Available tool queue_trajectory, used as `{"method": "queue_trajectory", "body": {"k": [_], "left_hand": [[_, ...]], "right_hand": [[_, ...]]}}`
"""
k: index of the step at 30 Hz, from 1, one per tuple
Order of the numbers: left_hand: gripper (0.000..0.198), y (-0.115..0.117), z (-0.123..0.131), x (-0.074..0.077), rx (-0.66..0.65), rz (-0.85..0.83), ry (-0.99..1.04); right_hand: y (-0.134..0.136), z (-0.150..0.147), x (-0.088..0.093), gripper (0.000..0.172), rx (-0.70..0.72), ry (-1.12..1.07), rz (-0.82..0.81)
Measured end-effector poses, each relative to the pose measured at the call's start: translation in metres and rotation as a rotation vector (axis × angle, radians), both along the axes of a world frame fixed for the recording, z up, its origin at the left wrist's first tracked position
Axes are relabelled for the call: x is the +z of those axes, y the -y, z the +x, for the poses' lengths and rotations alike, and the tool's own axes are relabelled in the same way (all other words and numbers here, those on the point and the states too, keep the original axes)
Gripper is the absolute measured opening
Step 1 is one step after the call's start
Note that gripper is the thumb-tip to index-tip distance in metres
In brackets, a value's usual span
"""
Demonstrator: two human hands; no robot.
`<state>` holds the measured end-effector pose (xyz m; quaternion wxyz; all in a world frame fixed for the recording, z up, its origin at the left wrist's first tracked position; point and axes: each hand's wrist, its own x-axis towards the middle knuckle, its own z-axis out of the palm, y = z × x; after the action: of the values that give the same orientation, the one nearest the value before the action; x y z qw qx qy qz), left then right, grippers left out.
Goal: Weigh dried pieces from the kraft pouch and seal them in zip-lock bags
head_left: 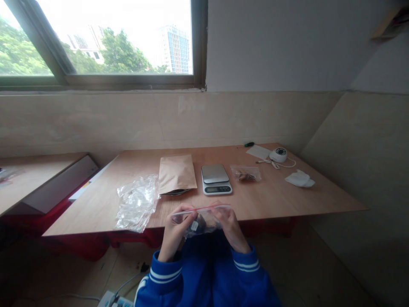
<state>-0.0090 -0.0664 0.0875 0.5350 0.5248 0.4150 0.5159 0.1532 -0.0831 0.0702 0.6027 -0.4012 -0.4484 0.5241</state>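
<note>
Between my two hands, in front of the table's near edge, is a clear zip bag (202,224) with a red line along its top. Some brownish contents show dimly through the plastic. My left hand (177,227) pinches the bag's left top part, thumb across the front. At the other end, my right hand (228,222) grips the top edge, its fingers partly hidden. Just beyond the bag stands a white kitchen scale (216,179) with a steel plate and a dark display. To its left lies a brown kraft pouch (177,174), its mouth facing me.
A pile of clear plastic bags (136,202) lies on the left of the wooden table (255,202). Right of the scale is a filled zip bag (245,173). Farther right are a white device (279,155) with a cable, crumpled white tissue (299,178) and a green-handled screwdriver (249,144).
</note>
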Motion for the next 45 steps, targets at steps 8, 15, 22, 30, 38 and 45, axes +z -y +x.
{"method": "queue_trajectory", "body": {"k": [8,15,22,30,38,45], "left_hand": [[0.022,0.001,0.001,0.004,0.023,-0.004,0.0],[0.02,0.003,0.005,0.005,0.062,0.011,-0.01],[0.021,0.002,0.008,0.007,0.11,0.013,0.032],[0.024,-0.001,0.008,0.002,0.05,0.094,-0.044],[0.021,-0.002,0.011,-0.001,0.063,0.09,-0.085],[0.02,-0.001,0.014,-0.003,0.07,0.111,-0.091]], "right_hand": [[-0.002,0.001,0.006,0.018,-0.079,0.216,0.108],[-0.004,-0.006,0.005,0.016,-0.267,0.308,0.179],[-0.004,-0.011,0.008,0.019,-0.239,0.242,0.16],[-0.004,-0.009,0.001,0.029,-0.115,0.088,0.005],[-0.006,-0.012,0.007,0.026,-0.131,0.114,-0.027],[-0.009,-0.016,0.001,0.015,-0.255,0.191,0.148]]}}
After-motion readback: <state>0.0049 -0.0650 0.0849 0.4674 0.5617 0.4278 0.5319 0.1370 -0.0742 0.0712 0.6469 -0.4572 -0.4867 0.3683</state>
